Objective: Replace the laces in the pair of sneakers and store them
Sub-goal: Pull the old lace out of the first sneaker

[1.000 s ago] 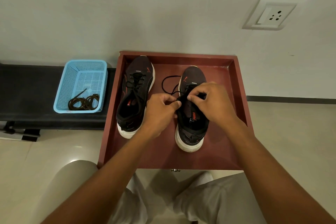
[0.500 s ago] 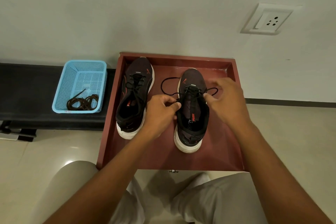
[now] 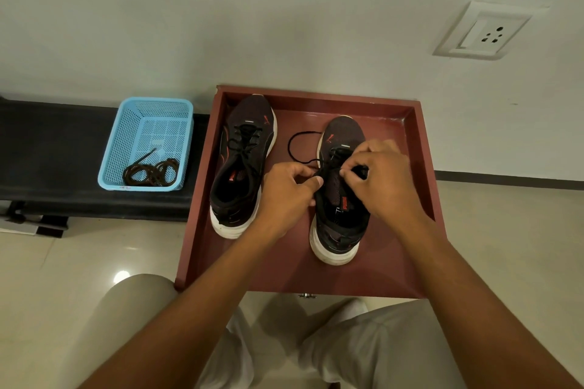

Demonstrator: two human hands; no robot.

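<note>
Nearest are the person's knees in pale trousers, with both bare forearms reaching away over the near edge of a red-brown tray [image 3: 202,224] that lies on the glossy tiled floor.

The left hand [image 3: 286,191] sits between the two shoes, fingers curled, thumb and forefinger pinching the black lace [image 3: 295,148] at the left side of the right shoe [image 3: 339,199]. The right hand [image 3: 384,178] is over that shoe's eyelets, fingers bent, pinching the lace at the tongue.

The right shoe is a dark mesh sneaker with a thick white sole, red lettering on the insole and a small red mark near the toe. It stands heel toward the person, toe pointing away, in the right half of the tray. Its lace is only partly threaded; a loose loop lies on the tray floor just left of the toe.

The left shoe [image 3: 241,164] matches it, stands parallel in the left half, slightly farther away, and is fully laced in black.

Left of the tray, a blue mesh basket [image 3: 126,142] rests on a black bench [image 3: 47,151]. Coiled brown laces [image 3: 151,171] lie in its near end.

Farthest is the white wall with a socket [image 3: 483,31] at the right.
</note>
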